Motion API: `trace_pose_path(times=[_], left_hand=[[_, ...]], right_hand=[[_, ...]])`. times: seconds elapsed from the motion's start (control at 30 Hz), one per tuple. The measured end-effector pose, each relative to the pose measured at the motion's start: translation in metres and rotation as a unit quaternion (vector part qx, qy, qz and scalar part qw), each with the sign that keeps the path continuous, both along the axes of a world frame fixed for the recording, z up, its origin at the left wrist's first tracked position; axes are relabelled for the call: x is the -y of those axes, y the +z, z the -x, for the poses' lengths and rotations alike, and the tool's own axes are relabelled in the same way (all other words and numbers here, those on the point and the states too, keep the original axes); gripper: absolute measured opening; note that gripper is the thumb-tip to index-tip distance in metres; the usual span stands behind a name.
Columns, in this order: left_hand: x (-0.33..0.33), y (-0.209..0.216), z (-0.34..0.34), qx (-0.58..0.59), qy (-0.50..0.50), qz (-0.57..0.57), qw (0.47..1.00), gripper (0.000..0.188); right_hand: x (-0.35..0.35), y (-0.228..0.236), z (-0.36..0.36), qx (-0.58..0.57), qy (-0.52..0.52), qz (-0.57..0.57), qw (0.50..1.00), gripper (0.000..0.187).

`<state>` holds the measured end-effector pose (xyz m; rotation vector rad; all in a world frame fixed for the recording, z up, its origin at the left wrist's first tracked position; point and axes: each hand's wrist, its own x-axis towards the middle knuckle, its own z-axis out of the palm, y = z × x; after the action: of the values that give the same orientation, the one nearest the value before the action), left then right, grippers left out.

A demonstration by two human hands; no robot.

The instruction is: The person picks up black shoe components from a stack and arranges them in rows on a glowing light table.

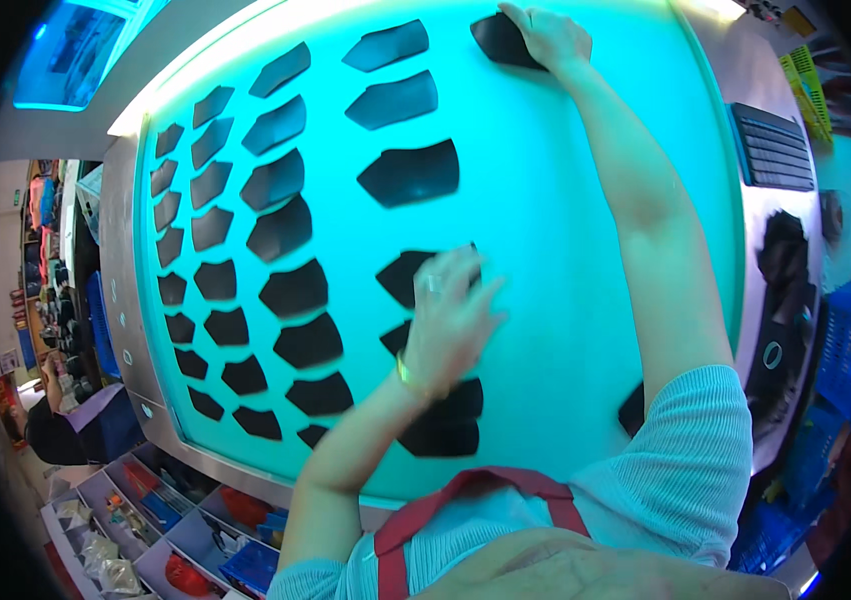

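Observation:
Rows of flat black pieces, each pointed at one end, lie on a lit turquoise table surface (565, 300). At the far edge, my right hand (557, 40) grips the edge of a black pointed piece (505, 42), its fingers partly hiding that piece. My left hand (445, 325), slightly smeared by motion, hovers over or touches the nearer column with its fingers apart. Beneath it a black piece (400, 275) is partly covered, so contact is hard to judge. Farther up that column is an uncovered black piece (410, 174). Overlapping black pieces (442, 435) lie below my left wrist.
On the right ledge are a black keyboard-like panel (773, 147) and a dark bundle (783, 270). Blue crates (850, 330) stand beyond it. A divided grey bin (160, 545) with small packets sits at lower left. Another dark piece (631, 410) lies beside my right sleeve.

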<state>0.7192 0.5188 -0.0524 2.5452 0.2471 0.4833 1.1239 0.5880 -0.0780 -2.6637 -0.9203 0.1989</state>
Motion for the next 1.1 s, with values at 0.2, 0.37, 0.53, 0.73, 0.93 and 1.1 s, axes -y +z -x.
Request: trace_pose_path(times=[0.2,0.37,0.53,0.73,0.93,1.1], left_hand=[[0.061,0.004,0.081,-0.003,-0.038,0.087,0.996,0.035],[0.069,0.007,0.093,0.027,-0.065,0.098,0.993,0.027],[0.063,0.04,0.093,0.025,-0.047,0.089,0.995,0.027],[0.082,0.052,0.115,0.02,-0.054,0.078,0.995,0.029],[0.104,0.04,0.129,-0.009,-0.076,0.087,0.993,0.026],[0.088,0.033,0.089,-0.04,-0.127,0.072,0.988,0.036]], right_hand=[[-0.024,0.036,0.01,0.028,0.1,0.071,0.992,0.058],[-0.001,-0.037,0.043,0.14,0.091,-0.021,0.986,0.057],[0.075,-0.045,0.123,0.157,0.113,0.045,0.98,0.076],[0.129,-0.028,0.192,0.118,0.118,0.049,0.985,0.083],[0.038,-0.021,0.079,0.19,0.103,0.024,0.976,0.082],[0.015,-0.022,0.058,0.037,0.077,0.123,0.989,0.083]])
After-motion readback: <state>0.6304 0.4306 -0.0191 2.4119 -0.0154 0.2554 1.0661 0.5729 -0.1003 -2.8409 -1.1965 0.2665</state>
